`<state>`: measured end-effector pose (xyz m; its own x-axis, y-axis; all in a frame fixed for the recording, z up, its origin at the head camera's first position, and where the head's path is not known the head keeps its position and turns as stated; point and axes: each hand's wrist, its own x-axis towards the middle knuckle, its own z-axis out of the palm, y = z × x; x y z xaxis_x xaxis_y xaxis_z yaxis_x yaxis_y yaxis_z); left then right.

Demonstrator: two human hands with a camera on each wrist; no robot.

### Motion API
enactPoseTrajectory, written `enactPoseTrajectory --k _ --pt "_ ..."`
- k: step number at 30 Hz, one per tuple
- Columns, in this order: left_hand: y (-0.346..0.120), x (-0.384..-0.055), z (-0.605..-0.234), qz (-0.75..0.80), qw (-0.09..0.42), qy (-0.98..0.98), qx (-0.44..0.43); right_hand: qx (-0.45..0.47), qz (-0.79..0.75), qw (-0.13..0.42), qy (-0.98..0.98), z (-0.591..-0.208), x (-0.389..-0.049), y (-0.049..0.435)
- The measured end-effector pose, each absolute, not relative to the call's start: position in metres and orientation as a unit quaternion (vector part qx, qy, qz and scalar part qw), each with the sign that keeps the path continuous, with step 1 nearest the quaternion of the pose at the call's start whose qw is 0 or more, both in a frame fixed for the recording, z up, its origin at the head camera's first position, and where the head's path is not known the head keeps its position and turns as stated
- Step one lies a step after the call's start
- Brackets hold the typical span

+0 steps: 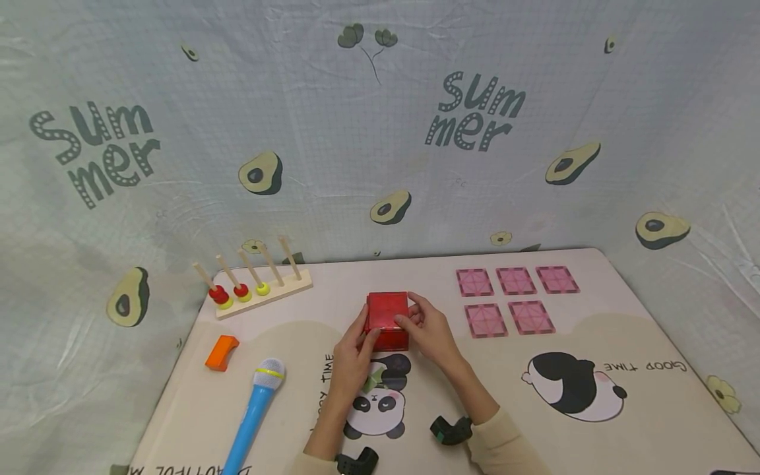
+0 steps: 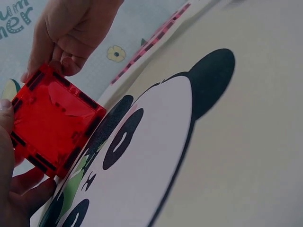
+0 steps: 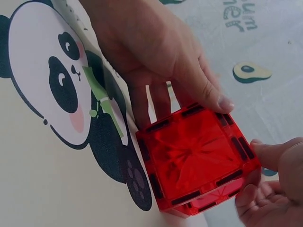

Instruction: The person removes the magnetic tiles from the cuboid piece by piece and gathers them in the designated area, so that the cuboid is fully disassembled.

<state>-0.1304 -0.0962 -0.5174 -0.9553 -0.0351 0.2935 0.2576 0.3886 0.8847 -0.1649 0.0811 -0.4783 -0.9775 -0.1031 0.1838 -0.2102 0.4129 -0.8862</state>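
Note:
A translucent red cube of magnetic tiles (image 1: pixel 388 320) stands on the table just beyond the printed panda. My left hand (image 1: pixel 353 359) holds its left side, thumb on the near edge and fingers along the side wall. On the other side my right hand (image 1: pixel 432 331) grips it, its thumb by the near top edge and the fingers at the far right corner. In the left wrist view one red wall (image 2: pixel 57 120) shows dark magnet strips along its edges. The right wrist view shows both thumbs at the cube (image 3: pixel 191 151).
Several pink magnetic tiles (image 1: pixel 481 320) lie in two rows at the back right. A wooden peg stand (image 1: pixel 291 284) with red and yellow beads is at the back left. Nearer on the left are an orange block (image 1: pixel 221 353) and a blue toy microphone (image 1: pixel 249 419).

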Motion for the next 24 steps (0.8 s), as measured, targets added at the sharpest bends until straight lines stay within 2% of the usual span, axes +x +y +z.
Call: enactPoseTrajectory --k 12,24 --pt "-0.0952 -0.1297 -0.5188 -0.556 0.136 -0.818 -0.067 0.096 0.526 0.052 -0.843 -0.4751 -0.1610 0.0807" --pt "-0.0955 -0.1315 -0.5210 -0.556 0.135 -0.818 -0.059 0.161 0.492 0.051 -0.854 -0.4744 -0.1590 0.0832"
